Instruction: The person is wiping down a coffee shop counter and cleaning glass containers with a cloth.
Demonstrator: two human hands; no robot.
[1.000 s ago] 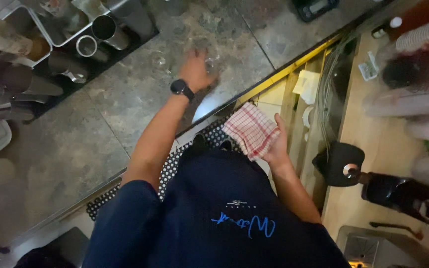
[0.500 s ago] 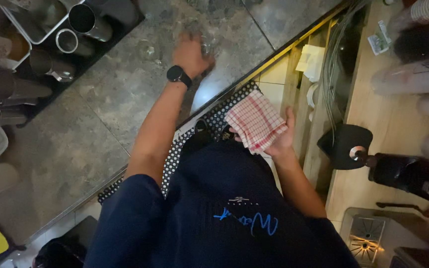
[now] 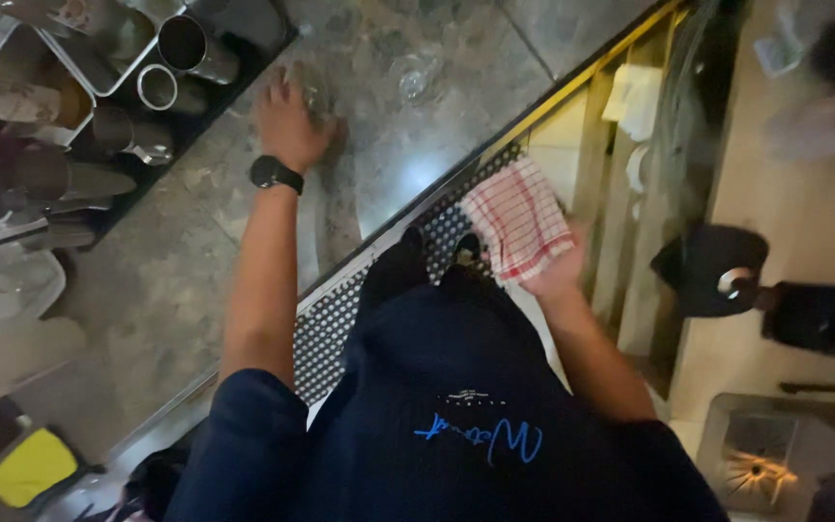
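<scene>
My left hand (image 3: 290, 124), with a black watch (image 3: 274, 174) on its wrist, reaches out over the mottled stone counter (image 3: 147, 280). Its fingers are wrapped around a clear glass (image 3: 319, 92), which is blurred and half hidden by the hand. My right hand (image 3: 561, 275) stays close to my body at the counter's edge and holds a red-and-white checked cloth (image 3: 514, 217). A second clear glass (image 3: 416, 77) stands on the counter to the right of my left hand.
Metal cups (image 3: 186, 43) and containers fill a black tray (image 3: 244, 29) at the far left. A perforated black mat (image 3: 335, 324) runs along the counter edge. A round black device (image 3: 712, 271) and a drain grate (image 3: 756, 469) are at right, a yellow item (image 3: 31, 469) at lower left.
My left hand has slid left across the counter with the glass, closer to the tray of metal cups. The right hand keeps the cloth near my waist.
</scene>
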